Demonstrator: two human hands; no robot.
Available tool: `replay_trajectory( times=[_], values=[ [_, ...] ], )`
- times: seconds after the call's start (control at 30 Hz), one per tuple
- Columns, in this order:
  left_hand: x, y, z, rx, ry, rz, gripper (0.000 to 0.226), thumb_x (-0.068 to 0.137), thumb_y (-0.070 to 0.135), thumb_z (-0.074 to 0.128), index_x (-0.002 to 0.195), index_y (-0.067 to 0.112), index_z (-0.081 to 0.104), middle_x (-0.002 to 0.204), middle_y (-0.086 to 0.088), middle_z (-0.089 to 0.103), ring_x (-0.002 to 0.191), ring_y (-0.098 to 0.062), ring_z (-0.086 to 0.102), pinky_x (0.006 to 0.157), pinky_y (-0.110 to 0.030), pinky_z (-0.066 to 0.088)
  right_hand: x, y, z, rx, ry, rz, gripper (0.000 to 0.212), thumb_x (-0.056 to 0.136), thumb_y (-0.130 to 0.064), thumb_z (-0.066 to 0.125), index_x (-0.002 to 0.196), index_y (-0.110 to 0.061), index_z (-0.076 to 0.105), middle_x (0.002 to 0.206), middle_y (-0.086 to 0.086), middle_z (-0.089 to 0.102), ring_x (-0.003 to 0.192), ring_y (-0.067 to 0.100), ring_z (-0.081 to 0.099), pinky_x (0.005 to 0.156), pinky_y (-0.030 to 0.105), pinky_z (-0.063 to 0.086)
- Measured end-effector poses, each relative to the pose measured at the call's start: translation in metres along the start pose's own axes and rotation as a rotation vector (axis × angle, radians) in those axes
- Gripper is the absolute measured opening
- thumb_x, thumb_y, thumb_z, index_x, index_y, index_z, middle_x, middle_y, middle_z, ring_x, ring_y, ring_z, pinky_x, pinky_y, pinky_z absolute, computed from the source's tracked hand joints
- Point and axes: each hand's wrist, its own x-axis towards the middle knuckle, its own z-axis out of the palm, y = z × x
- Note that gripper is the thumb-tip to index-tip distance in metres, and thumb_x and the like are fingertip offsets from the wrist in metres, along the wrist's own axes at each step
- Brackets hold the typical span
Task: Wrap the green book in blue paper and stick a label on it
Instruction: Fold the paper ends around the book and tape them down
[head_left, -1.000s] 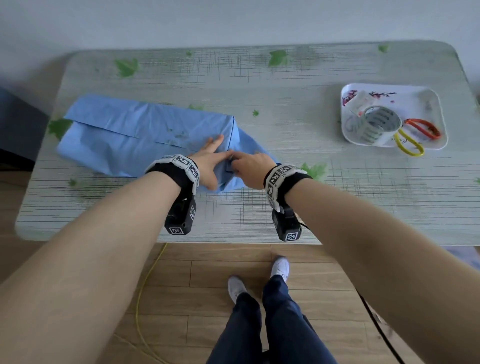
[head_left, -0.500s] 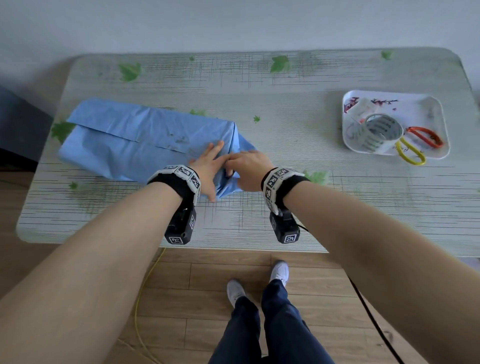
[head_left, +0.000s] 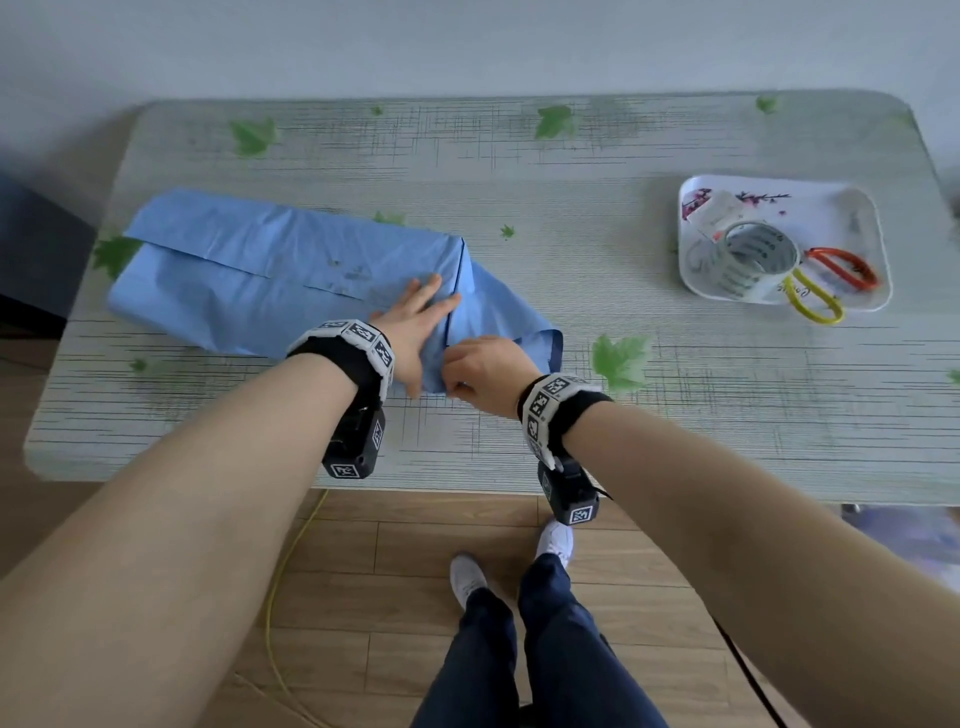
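Blue paper (head_left: 270, 275) folded into flat parcel, on table (head_left: 623, 405) left of centre, loose flap at right end. Left hand (head_left: 410, 327) flat, fingers straight, pressing parcel. Right hand (head_left: 488, 371) pinching flap's near edge. Tray (head_left: 862, 208) far right: tape roll (head_left: 753, 260), scissors (head_left: 831, 280).

Left hand (head_left: 415, 325) lies flat, right hand (head_left: 485, 371) curls, seemingly pinching.

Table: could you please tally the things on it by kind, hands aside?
Paper: 1
Tray: 1
Tape roll: 1
White card: 1
Handle loops: 2, red and yellow
Total: 6
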Motion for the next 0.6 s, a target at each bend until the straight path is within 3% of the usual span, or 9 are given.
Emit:
replay_trajectory(
  times=[0.13,0.27,0.33,0.43,0.53,0.6],
  values=[
    [-0.001,-0.006,-0.006,-0.023,0.017,-0.016,0.136,0.055,0.013,0.088,0.150,0.031,-0.007,0.154,0.006,-0.029,0.144,-0.019,-0.024,0.114,-0.058,0.016,0.011,0.001,-0.007,-0.055,0.077,-0.091,0.018,0.061,-0.002,0.072,0.052,-0.011,0.059,0.061,0.002,0.058,0.054,0.024,0.057,0.044,0.022,0.039],
    [0.001,0.001,-0.010,-0.025,0.016,0.006,0.136,0.055,0.013,0.088,0.150,0.031,-0.007,0.154,0.006,-0.030,0.143,-0.019,-0.025,0.114,-0.059,0.015,0.005,0.006,-0.007,-0.037,0.117,-0.075,0.015,0.063,-0.002,0.072,0.056,-0.009,0.062,0.062,0.002,0.061,0.052,0.024,0.059,0.042,0.023,0.041],
    [0.002,0.007,-0.011,-0.035,0.022,0.017,0.136,0.055,0.013,0.088,0.150,0.031,-0.007,0.153,0.006,-0.031,0.143,-0.019,-0.025,0.115,-0.058,0.015,0.003,0.009,-0.015,-0.027,0.034,0.021,0.008,0.078,-0.006,0.065,0.070,-0.008,0.067,0.074,0.005,0.066,0.060,0.028,0.062,0.049,0.028,0.043],
    [0.001,0.008,-0.010,-0.053,0.018,0.019,0.137,0.054,0.012,0.088,0.150,0.033,-0.008,0.152,0.008,-0.033,0.143,-0.019,-0.025,0.115,-0.058,0.015,0.013,0.002,-0.036,-0.141,-0.259,0.143,0.019,0.094,-0.018,0.048,0.099,-0.017,0.066,0.096,0.003,0.067,0.085,0.025,0.063,0.066,0.032,0.046],
    [-0.001,0.006,-0.008,-0.070,0.006,0.024,0.139,0.054,0.012,0.088,0.149,0.033,-0.010,0.152,0.008,-0.032,0.144,-0.019,-0.023,0.114,-0.059,0.015,0.019,-0.008,-0.045,-0.151,-0.301,0.186,0.020,0.095,-0.022,0.050,0.114,-0.018,0.057,0.099,0.004,0.066,0.089,0.024,0.062,0.066,0.029,0.040],
    [-0.003,0.007,-0.007,-0.071,0.011,0.025,0.138,0.054,0.012,0.088,0.150,0.031,-0.010,0.153,0.007,-0.032,0.143,-0.019,-0.024,0.114,-0.059,0.015,0.016,-0.010,-0.042,-0.200,-0.311,0.161,0.020,0.094,-0.028,0.053,0.112,-0.022,0.057,0.102,0.001,0.067,0.092,0.022,0.063,0.067,0.028,0.039]
  ],
)
